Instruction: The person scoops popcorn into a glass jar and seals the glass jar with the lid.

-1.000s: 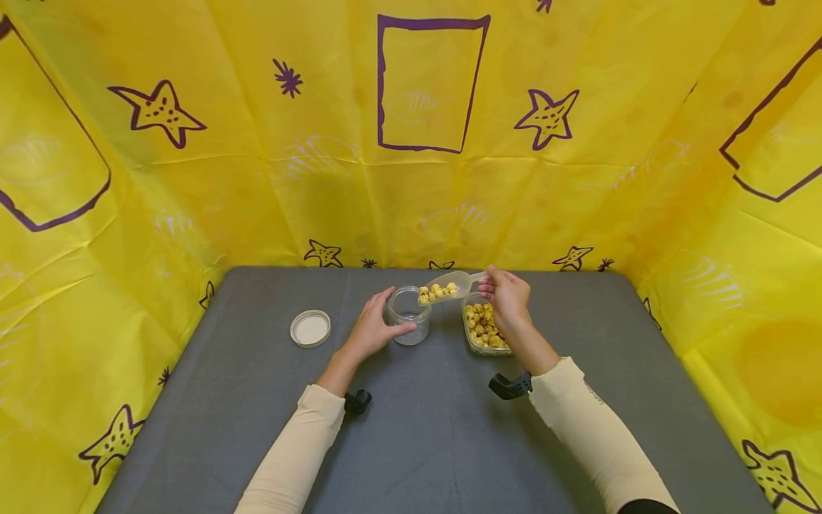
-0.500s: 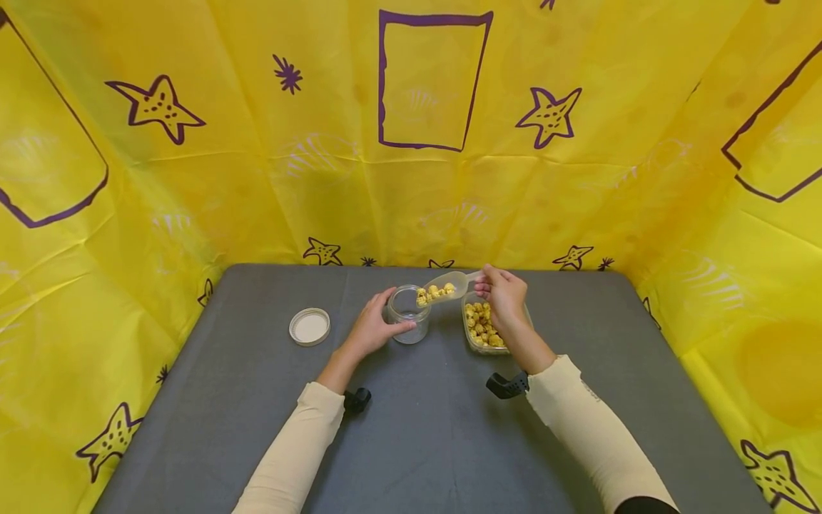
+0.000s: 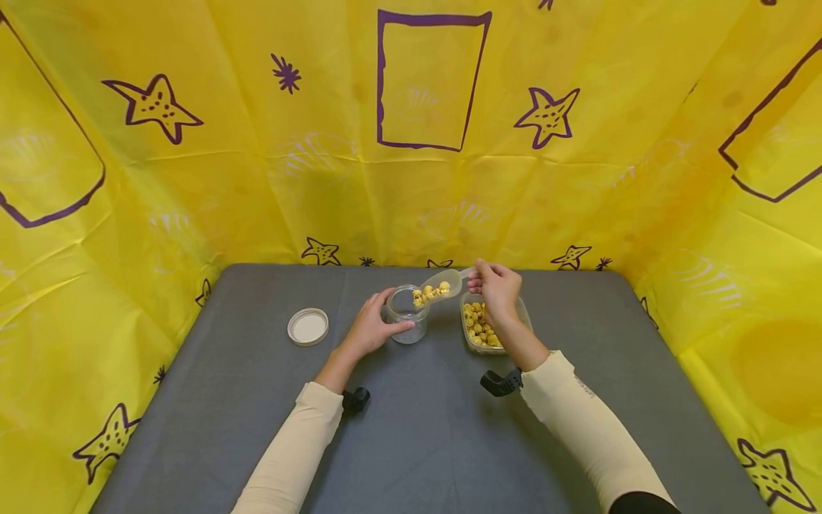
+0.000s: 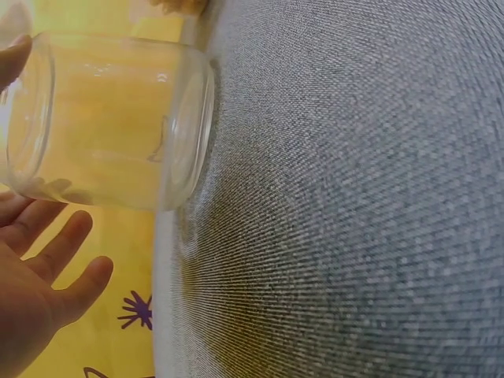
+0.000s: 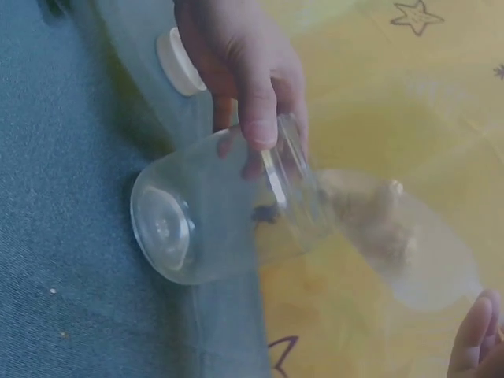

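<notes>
Jar (image 3: pixel 409 313) stands upright on the bench (image 3: pixel 411 428), my left grip (image 3: pixel 369 327) curled around its rim, probably to steady it; my right grip (image 3: pixel 501 289) pinches the scoop (image 3: pixel 454 280) by its handle, popcorn (image 3: pixel 428 292) over the jar's mouth, presumably to keep stray pieces above the opening.

Golden popcorn (image 3: pixel 429 291), white lid (image 3: pixel 308 327), cream sleeves (image 3: pixel 292 442), grey table (image 3: pixel 417 442), yellow purple-starred backdrop (image 3: pixel 321 107)

The place is looking like a small filming booth: creased yellow cloth (image 3: pixel 334 196) is hanging from nine o'clock through twelve to three, displaying purple starfish (image 3: pixel 549 118), and is walling in a grey fabric-topped counter (image 3: pixel 424 414) spreading towards six. Black wrist devices (image 3: pixel 501 383) are suggesting recording; the cloth is hiding the wider surroundings.
</notes>
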### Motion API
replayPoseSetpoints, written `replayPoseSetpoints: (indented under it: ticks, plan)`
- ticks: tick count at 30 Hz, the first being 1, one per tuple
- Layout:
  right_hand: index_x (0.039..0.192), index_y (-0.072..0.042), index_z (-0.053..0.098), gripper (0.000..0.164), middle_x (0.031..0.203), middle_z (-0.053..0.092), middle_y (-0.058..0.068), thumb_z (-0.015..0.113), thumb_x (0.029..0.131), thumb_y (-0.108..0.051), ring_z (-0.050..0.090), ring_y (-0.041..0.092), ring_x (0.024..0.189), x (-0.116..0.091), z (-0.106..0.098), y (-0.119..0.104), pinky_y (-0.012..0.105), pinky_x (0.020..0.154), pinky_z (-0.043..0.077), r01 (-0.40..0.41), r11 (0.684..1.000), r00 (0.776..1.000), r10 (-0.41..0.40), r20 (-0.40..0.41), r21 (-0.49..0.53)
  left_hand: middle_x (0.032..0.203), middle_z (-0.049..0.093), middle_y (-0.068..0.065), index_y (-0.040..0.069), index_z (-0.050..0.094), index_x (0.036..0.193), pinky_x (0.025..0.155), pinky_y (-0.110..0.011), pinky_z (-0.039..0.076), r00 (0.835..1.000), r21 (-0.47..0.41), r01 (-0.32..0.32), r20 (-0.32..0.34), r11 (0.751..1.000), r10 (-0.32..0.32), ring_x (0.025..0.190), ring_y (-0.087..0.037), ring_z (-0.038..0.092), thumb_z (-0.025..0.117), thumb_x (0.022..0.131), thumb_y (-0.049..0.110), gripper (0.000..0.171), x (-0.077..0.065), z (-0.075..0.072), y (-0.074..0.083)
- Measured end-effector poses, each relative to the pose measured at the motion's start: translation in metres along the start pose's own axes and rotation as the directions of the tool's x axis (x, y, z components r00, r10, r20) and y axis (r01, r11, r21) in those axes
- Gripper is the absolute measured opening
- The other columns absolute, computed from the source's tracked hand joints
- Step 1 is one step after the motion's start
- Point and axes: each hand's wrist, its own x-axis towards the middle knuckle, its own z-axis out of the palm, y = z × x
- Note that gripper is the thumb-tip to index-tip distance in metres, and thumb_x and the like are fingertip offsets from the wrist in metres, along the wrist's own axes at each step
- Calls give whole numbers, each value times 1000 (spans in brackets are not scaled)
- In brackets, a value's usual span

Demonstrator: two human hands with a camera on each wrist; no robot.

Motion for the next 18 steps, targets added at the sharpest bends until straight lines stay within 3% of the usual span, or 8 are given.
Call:
replayPoseSetpoints:
  ticks: [4, 11, 18]
  plan:
    - [90, 7, 67, 21, 55, 62, -3, 64, 94, -13, 58, 6, 43, -2, 6, -3, 24, 47, 54, 100, 992, 995, -99, 16, -82, 144, 48, -15, 11, 41, 147, 110, -57, 34, 1000, -2, 9, 10, 1000, -9, 135, -34, 43, 82, 75, 43, 89, 0, -1, 0]
    - [94, 11, 70, 26, 57, 61, -3, 63, 93, -14, 57, 4, 43, -7, 19, -12, 20, 46, 52, 247, 945, 968, -231, 97, -215, 144, 48, -15, 12, 40, 147, 111, -57, 34, 1000, 2, 24, 11, 1000, -24, 135, -34, 43, 82, 75, 43, 90, -1, -1, 1]
    - [93, 12, 71, 24, 65, 66, 20, 62, 93, -11, 56, 6, 43, -18, 26, -24, 21, 45, 51, 281, 913, 959, -250, 137, -296, 143, 49, -15, 11, 41, 147, 111, -56, 34, 1000, 2, 20, 5, 1000, -20, 134, -34, 44, 82, 75, 41, 89, -2, -1, 2]
